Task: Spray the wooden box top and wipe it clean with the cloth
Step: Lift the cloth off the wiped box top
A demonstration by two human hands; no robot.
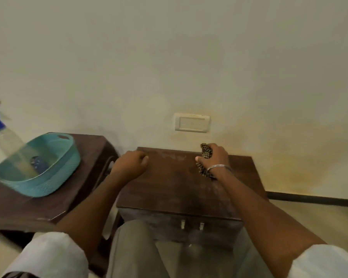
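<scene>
While right hand (214,158) grips cloth (206,151) (far edge), box top (175,184) middle bare.

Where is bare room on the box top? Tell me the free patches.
Free: the wooden box top between the left hand and right hand, and its front strip above the latches. Crowded: the back right corner, under the cloth in the right hand's grip.

Pale sleeves (48,255) rolled up high on both my arms, loose and bunched. A thin silver bangle (219,167) circles my right wrist, and I'm in plain greyish-khaki trousers (133,247).
</scene>
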